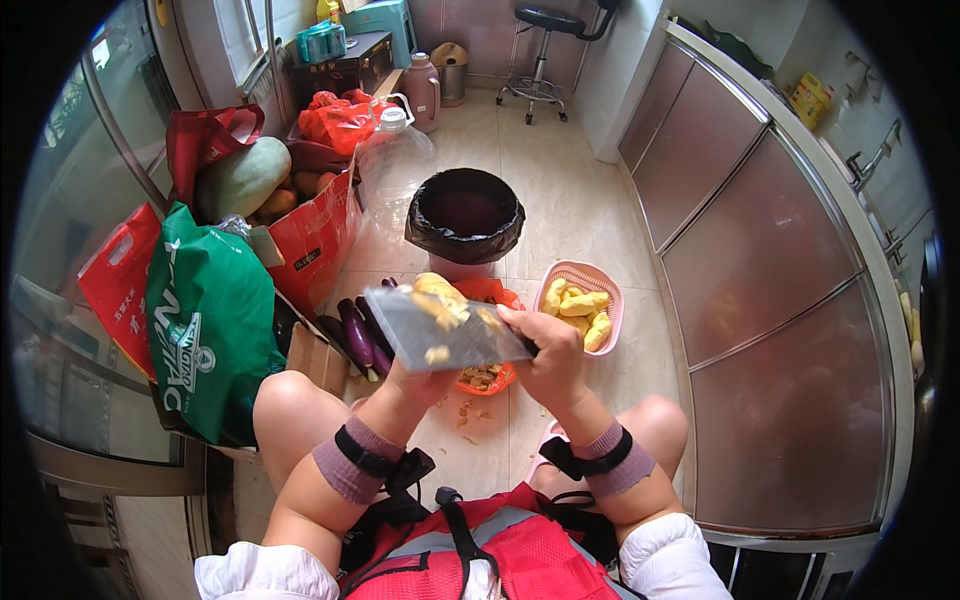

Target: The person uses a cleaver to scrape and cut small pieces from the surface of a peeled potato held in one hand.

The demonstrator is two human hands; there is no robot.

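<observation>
My right hand [551, 349] grips the handle of a wide kitchen cleaver [405, 337], its blade spread across the space in front of me. Bits of yellow flesh cling to the blade. Behind it, my left hand [426, 384] is mostly hidden, holding a partly peeled yellow tuber [439, 291], probably a potato, which shows above the blade's upper edge. Beneath both hands, an orange-red plastic bag [491, 291] on the floor contains brown peelings [484, 375]. Several peeled yellow tubers [585, 304] lie in a pink plastic basket [616, 330] to the right.
Beyond my hands stands a bin lined with a black bag [424, 244]. Purple eggplants [356, 334] lie left of the peelings. A red carton [319, 240], a green bag [217, 300] and a clear plastic jug [394, 165] crowd the left side. Cabinets [780, 247] line the right.
</observation>
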